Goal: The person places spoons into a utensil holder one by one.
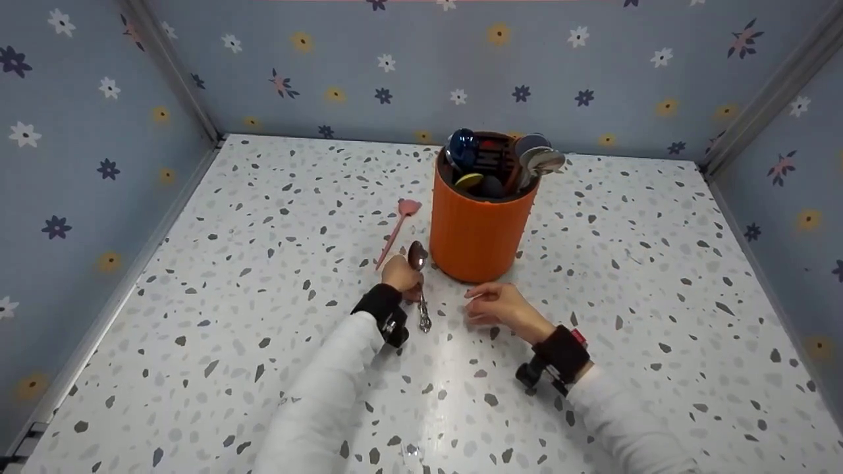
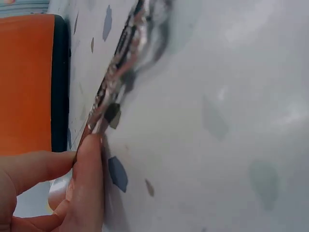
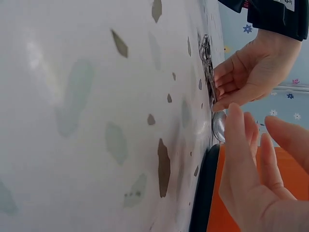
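Observation:
A silver spoon with an ornate handle [image 1: 423, 311] lies along the speckled tabletop, its bowl pointing away from me. My left hand [image 1: 400, 275] pinches it near the middle between thumb and fingers; the left wrist view shows the patterned handle [image 2: 113, 79] running out past the fingertips. Just beyond that hand rests a pink spoon-like stick with a flower-shaped head [image 1: 408, 207]. My right hand [image 1: 497, 306] hovers in front of the orange utensil holder [image 1: 481, 240], fingers loosely bent and nothing held. In the right wrist view the left hand [image 3: 253, 67] is seen gripping the spoon.
Several utensils stand in the orange holder, among them a dark blue rounded one [image 1: 463, 146], a yellow one [image 1: 469, 181] and metal spoons [image 1: 543, 160]. Flower-patterned panels [image 1: 421, 72] enclose the table at the back and both sides. A small transparent item [image 1: 411, 451] lies near the front.

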Demonstrator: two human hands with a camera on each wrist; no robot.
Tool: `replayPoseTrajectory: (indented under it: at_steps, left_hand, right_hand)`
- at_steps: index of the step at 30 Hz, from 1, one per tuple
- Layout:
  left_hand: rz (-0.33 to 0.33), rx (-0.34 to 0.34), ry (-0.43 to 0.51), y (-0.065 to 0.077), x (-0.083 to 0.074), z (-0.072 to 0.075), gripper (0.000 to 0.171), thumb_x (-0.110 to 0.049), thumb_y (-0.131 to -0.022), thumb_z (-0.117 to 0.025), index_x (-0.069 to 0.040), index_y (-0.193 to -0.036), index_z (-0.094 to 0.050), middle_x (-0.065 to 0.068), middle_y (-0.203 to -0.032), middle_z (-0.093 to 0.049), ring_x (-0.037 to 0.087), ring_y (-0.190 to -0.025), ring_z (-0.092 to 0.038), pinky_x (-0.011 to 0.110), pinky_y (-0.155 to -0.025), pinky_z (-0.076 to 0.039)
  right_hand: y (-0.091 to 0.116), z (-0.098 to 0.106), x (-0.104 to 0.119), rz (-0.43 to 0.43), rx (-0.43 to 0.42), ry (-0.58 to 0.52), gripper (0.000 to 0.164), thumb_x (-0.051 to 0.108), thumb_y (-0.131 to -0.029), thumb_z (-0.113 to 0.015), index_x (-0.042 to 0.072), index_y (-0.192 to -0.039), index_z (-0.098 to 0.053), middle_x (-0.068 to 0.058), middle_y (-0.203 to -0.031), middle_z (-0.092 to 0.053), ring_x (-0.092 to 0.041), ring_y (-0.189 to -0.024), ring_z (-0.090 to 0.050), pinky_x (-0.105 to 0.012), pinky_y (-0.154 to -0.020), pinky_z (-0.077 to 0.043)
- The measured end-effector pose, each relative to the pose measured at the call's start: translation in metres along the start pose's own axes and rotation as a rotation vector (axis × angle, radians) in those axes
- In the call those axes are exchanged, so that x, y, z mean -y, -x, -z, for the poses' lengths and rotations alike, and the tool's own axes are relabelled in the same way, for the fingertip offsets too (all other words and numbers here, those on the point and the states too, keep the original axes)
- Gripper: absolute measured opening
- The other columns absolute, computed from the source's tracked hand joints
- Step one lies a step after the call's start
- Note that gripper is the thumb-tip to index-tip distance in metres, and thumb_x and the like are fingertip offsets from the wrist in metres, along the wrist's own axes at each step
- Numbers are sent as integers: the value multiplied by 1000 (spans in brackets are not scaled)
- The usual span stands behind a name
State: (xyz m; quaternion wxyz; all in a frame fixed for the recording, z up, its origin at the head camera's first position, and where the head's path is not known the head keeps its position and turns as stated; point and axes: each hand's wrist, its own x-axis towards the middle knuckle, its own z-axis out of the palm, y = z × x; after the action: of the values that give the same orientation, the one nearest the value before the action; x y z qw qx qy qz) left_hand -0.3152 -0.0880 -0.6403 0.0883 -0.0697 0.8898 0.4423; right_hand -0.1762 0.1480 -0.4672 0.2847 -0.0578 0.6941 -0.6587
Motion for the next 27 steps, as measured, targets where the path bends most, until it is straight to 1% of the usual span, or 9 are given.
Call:
replayPoseTrajectory:
  at_steps: [2,5,8,12,15,17,21,23,27]
  left_hand:
    - [71,85,181,17,-11,9,27,-5,-67,-67,6,-87,-53,15,-65,-63,24,-53,-62,32,-51,-54]
    - [162,164,431,15,-2,5,25,0,-67,-67,5,-85,-50,16,-61,-61,28,-49,-61,36,-45,-54]
    - [171,192,567,27,-7,8,17,2,-67,-66,6,-75,-52,15,-55,-58,27,-44,-60,35,-42,-53]
    - [232,178,587,93,-70,41,10,3,-73,-63,8,-78,-56,14,-59,-57,25,-49,-60,37,-52,-55]
    - [260,150,572,130,-109,59,7,5,-79,-57,10,-82,-56,12,-60,-56,22,-50,-59,37,-56,-55]
    - [258,148,587,137,-115,59,5,5,-80,-56,10,-82,-56,11,-60,-56,21,-51,-60,36,-57,-56]
    - [114,185,698,110,-80,35,7,1,-76,-62,6,-75,-58,13,-60,-59,22,-52,-62,33,-51,-55]
    - [101,185,707,106,-75,29,8,0,-76,-62,7,-78,-58,16,-66,-61,24,-56,-63,35,-54,-55]
    - [139,140,679,136,-108,43,10,4,-80,-56,13,-86,-56,21,-76,-60,22,-57,-62,36,-60,-56]
  right_hand:
    - [0,0,0,-11,8,4,38,0,-82,-58,-14,-115,-46,-26,-100,-57,-32,-89,-60,-43,-84,-48]
    - [-1,1,1,-22,7,14,37,0,-82,-58,-13,-115,-45,-29,-104,-54,-33,-91,-59,-43,-84,-48]
    - [-1,1,1,-33,0,21,36,-1,-82,-57,-11,-115,-47,-29,-105,-55,-33,-90,-59,-41,-82,-49]
    - [-1,-2,1,-51,9,35,35,0,-81,-58,-10,-114,-50,-23,-98,-59,-31,-87,-61,-39,-80,-51]
    - [-1,-3,2,-63,24,53,34,2,-81,-60,-7,-113,-52,-19,-95,-61,-30,-85,-62,-38,-78,-52]
    - [-1,-4,2,-62,39,66,34,2,-80,-61,-6,-113,-52,-20,-95,-61,-30,-85,-62,-38,-77,-52]
    - [-1,-5,1,-25,88,70,37,1,-81,-59,-10,-115,-48,-23,-95,-60,-32,-85,-62,-40,-77,-52]
    - [-1,-6,0,-20,107,70,40,1,-81,-59,-12,-116,-47,-24,-97,-60,-32,-85,-62,-41,-78,-51]
    - [-1,-9,0,-53,109,74,41,3,-80,-61,-10,-117,-48,-24,-100,-60,-30,-86,-62,-40,-79,-51]
